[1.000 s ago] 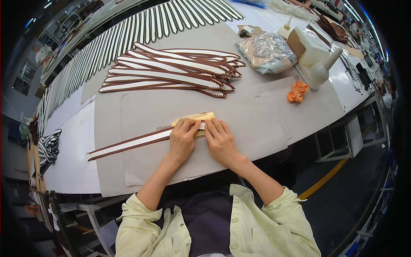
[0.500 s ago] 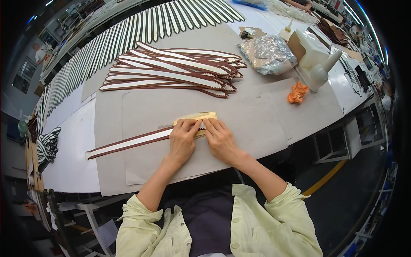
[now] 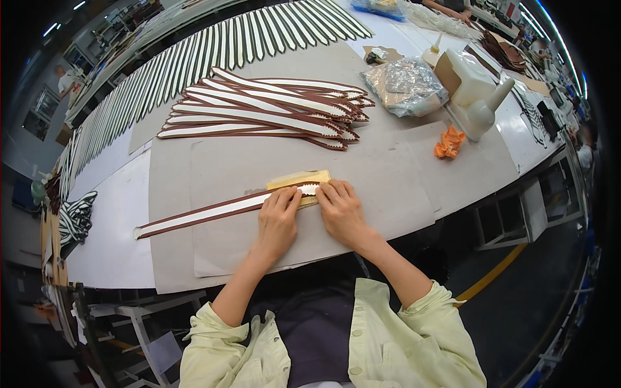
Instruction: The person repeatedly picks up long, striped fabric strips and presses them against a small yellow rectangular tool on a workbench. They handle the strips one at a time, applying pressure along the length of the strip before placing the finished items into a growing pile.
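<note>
Under the yellow block [image 3: 304,176]: a big white table [image 3: 110,252] with grey sheets [image 3: 381,174] on top. The block sits on the grey.
Long row: dark-and-white strips [image 3: 233,48] lie side by side in a bendy line, far past the block and out to its left.
Messy heap: lots of brown-and-white strips [image 3: 265,107] lie on each other, past the block. Many right ends have pointy teeth.
One strip: a single brown-and-white strip [image 3: 223,209] lies at a slant. Most of it sticks out left of the block, and its right end is on the block, at the fingers of both hands.
Clear bag: a shiny, crinkly bag [image 3: 407,87] is past the block, to its right.
Milky jug: a jug [image 3: 466,74] stands beside the bag, farther right of the block.
Left hand: this hand [image 3: 278,216] is at the block's left part. Its fingers are bent and close together, tips on the strip.
Right hand: this hand [image 3: 343,213] is at the block's right end. Its fingers are close together too, tips at the strip's toothed end. I cannot tell if either hand pinches or just presses.
Orange lump: a crumpled orange thing [image 3: 450,142] lies right of the block.
</note>
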`<action>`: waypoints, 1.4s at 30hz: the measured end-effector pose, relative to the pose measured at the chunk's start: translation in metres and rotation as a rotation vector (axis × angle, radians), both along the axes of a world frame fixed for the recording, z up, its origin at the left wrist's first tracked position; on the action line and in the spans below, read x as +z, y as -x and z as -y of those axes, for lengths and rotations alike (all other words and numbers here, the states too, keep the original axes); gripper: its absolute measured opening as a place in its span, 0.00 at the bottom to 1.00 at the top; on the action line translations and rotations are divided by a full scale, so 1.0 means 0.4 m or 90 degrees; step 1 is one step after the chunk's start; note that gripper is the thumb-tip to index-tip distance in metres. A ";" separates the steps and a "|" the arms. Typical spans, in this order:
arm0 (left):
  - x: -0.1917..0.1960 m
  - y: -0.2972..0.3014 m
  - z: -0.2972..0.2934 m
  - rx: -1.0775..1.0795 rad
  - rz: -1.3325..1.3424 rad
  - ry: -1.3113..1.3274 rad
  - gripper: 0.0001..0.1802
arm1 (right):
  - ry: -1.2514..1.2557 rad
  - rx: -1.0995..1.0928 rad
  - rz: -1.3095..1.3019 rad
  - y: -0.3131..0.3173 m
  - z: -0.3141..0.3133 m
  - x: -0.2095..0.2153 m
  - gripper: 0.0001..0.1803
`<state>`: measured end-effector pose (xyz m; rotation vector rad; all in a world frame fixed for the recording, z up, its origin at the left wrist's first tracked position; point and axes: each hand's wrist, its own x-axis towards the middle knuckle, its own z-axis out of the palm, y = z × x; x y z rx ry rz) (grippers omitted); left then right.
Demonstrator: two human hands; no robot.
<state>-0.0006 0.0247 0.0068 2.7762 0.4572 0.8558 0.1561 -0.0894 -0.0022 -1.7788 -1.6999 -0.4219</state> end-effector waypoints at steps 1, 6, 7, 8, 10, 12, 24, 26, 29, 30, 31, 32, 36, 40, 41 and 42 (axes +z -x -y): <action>-0.002 0.012 0.013 0.005 -0.003 -0.009 0.25 | -0.002 -0.002 -0.023 0.002 0.002 0.005 0.14; 0.008 0.028 0.039 -0.019 -0.026 0.001 0.27 | 0.001 -0.047 -0.187 0.005 -0.022 0.015 0.07; 0.009 0.028 0.040 -0.024 -0.032 0.004 0.27 | 0.005 -0.057 -0.205 0.002 -0.027 0.009 0.06; 0.011 0.027 0.039 -0.029 -0.037 0.006 0.28 | 0.009 -0.068 -0.223 0.000 -0.031 0.004 0.06; 0.016 0.025 0.039 -0.032 -0.047 0.009 0.28 | 0.000 -0.065 -0.240 -0.003 -0.035 -0.002 0.05; 0.022 0.022 0.041 -0.030 -0.055 0.010 0.28 | -0.004 -0.064 -0.253 -0.005 -0.037 -0.005 0.04; 0.024 -0.008 0.054 -0.020 -0.034 -0.005 0.29 | 0.019 -0.048 -0.254 -0.019 -0.052 -0.011 0.05; 0.016 -0.016 0.049 -0.016 -0.057 -0.011 0.30 | 0.023 -0.028 -0.252 -0.038 -0.050 -0.015 0.05; 0.007 -0.019 0.046 -0.019 -0.058 -0.015 0.30 | 0.037 0.020 -0.265 -0.063 -0.046 -0.022 0.06; 0.006 -0.018 0.047 -0.022 -0.052 -0.015 0.30 | 0.035 0.023 -0.260 -0.069 -0.044 -0.023 0.06; 0.008 -0.015 0.048 -0.027 -0.050 -0.010 0.30 | 0.033 0.027 -0.257 -0.071 -0.044 -0.025 0.06; 0.013 -0.012 0.050 -0.031 -0.047 -0.005 0.30 | 0.031 0.031 -0.254 -0.072 -0.044 -0.026 0.06; 0.023 -0.012 0.053 -0.033 -0.046 -0.012 0.30 | 0.029 0.022 -0.276 -0.076 -0.057 -0.022 0.06; 0.009 -0.023 0.037 -0.037 -0.042 0.024 0.31 | 0.070 0.032 -0.331 -0.093 -0.067 -0.022 0.07; 0.004 -0.021 0.036 -0.039 -0.035 0.030 0.31 | 0.084 0.035 -0.347 -0.096 -0.067 -0.020 0.07; 0.002 -0.022 0.035 -0.042 -0.028 0.037 0.31 | 0.083 0.040 -0.357 -0.104 -0.071 -0.023 0.07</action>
